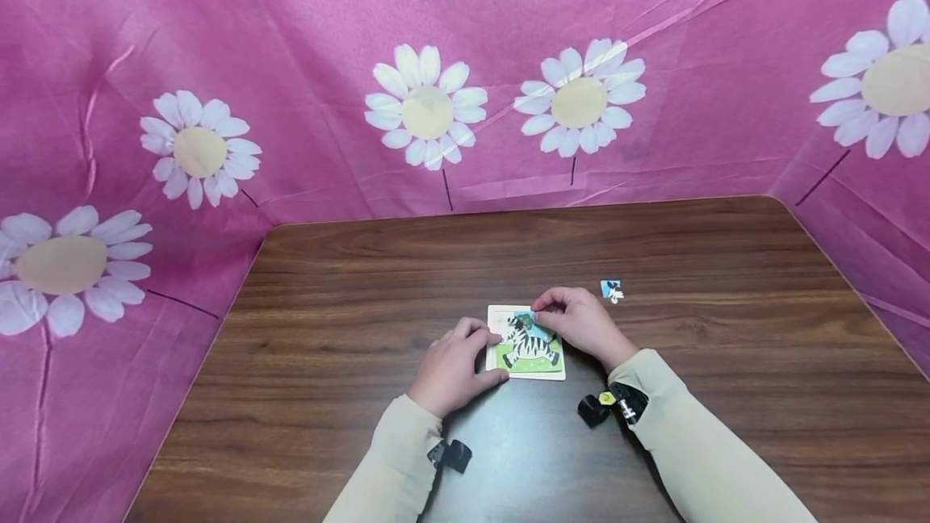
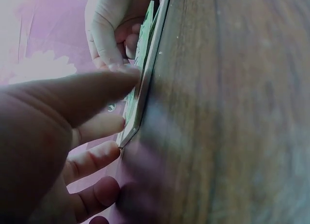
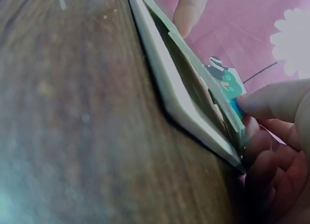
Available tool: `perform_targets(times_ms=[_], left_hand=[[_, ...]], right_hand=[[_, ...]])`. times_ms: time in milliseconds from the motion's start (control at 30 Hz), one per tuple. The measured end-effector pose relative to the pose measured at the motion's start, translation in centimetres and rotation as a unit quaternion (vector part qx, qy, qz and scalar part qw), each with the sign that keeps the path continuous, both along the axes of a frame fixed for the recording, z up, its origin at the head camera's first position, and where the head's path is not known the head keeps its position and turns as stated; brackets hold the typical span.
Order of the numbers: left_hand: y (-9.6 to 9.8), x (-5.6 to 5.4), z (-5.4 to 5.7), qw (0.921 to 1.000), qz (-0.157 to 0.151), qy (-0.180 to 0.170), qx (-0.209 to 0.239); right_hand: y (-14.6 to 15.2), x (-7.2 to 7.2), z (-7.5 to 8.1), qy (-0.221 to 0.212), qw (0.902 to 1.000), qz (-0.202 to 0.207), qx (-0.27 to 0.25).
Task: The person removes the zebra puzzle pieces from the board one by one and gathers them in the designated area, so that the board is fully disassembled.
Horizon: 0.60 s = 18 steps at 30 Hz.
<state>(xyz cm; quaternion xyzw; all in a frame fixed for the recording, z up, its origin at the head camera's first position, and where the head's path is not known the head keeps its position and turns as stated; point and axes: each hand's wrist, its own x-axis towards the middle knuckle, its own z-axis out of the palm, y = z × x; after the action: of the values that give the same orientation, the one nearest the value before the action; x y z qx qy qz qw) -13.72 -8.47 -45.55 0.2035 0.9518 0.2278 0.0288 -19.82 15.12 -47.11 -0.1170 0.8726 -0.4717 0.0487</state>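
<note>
A small zebra jigsaw puzzle board (image 1: 500,363) with a pale rim lies on the table. My left hand (image 1: 454,366) holds its left side, fingers at the left edge and thumb by the lower edge. At the upper right corner my right hand (image 1: 581,321) pinches a blue and green puzzle piece (image 3: 231,88) between thumb and fingers. In the right wrist view that piece is tilted up from the board. Several pieces show the zebra's striped body (image 1: 534,352) over green grass, and they stand slightly raised off the board. My fingers hide part of the right edge.
A loose puzzle piece (image 1: 612,290), blue with black and white, lies beyond my right hand. The brown wooden table (image 1: 349,281) meets a pink cloth (image 1: 312,63) with large daisies at its back and sides. Black wrist devices (image 1: 594,410) sit near both sleeves.
</note>
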Motion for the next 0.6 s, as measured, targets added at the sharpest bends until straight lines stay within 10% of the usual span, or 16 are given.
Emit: perform_targets(times_ms=[600], left_hand=[[-0.08,-0.32,-0.34,0.9999,0.004,0.014,0.006]], right_hand=[[-0.25,-0.13,-0.35,0.014,0.9999,0.007,0.004]])
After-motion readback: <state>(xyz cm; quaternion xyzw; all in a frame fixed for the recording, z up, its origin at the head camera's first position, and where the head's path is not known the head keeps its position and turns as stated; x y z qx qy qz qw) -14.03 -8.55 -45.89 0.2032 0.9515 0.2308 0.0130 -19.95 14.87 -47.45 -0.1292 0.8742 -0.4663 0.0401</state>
